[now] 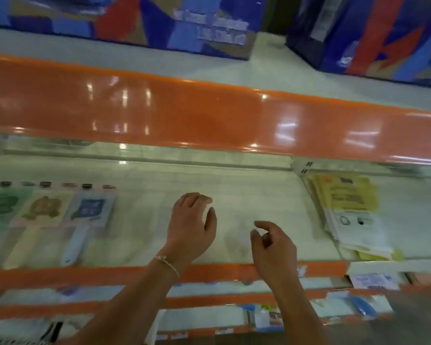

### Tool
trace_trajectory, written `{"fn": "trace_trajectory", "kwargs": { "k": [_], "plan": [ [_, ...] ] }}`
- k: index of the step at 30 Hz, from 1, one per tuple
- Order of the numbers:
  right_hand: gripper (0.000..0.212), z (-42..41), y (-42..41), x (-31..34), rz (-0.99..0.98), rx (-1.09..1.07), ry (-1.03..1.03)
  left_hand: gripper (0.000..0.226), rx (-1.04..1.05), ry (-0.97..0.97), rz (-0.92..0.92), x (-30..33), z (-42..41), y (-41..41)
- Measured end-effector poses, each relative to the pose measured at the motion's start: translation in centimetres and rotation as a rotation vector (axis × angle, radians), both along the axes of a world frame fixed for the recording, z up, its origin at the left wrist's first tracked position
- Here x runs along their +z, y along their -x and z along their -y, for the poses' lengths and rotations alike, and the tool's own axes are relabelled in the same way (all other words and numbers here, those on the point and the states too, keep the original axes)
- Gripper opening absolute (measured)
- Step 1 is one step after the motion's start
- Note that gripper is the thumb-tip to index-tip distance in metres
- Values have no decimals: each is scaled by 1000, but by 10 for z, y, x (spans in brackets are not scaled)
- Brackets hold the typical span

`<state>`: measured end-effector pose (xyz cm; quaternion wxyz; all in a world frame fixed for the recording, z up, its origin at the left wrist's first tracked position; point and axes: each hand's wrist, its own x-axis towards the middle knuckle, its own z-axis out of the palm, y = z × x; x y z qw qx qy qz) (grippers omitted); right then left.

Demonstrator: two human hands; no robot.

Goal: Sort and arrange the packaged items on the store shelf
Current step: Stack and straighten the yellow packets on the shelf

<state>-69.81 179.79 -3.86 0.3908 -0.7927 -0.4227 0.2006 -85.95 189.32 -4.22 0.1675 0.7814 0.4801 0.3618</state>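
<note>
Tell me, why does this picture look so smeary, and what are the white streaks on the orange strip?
Head view: motion blur smears the packets, the leaflets and both hands; the streaks are ceiling lights glaring off the glossy orange shelf edge; the wide lens bends it.

A shop: orange-edged shelves displaying packaged goods.

The white shelf has an orange front edge. Toward its left end three flat packets lie side by side: a green packet, a tan packet and a blue packet. At the right end sits a stack of yellow and white packets.
</note>
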Motion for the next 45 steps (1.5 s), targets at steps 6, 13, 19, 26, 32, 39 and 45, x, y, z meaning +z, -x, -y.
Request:
{"fn": "trace_trajectory", "kwargs": {
  "k": [6,13,19,26,32,39,45],
  "plan": [
    [27,25,-111,-4,215,-217,-73,28,-30,82,44,1,17,-104],
    [43,22,-217,2,382,-427,130,29,-189,208,19,-3,38,-177],
    [79,14,-244,11,316,-401,317,32,-250,236,-43,-13,42,-191],
    [86,9,-243,10,372,-370,381,31,-227,209,-49,-14,44,-187],
    [71,12,-243,18,293,-350,208,34,-199,176,-32,-10,46,-180],
    [40,11,-235,24,-14,-335,-29,36,-180,138,-14,-14,53,-165],
    [34,6,-177,33,-587,-203,-165,56,-245,65,-255,-17,43,-130]
  ]
}}
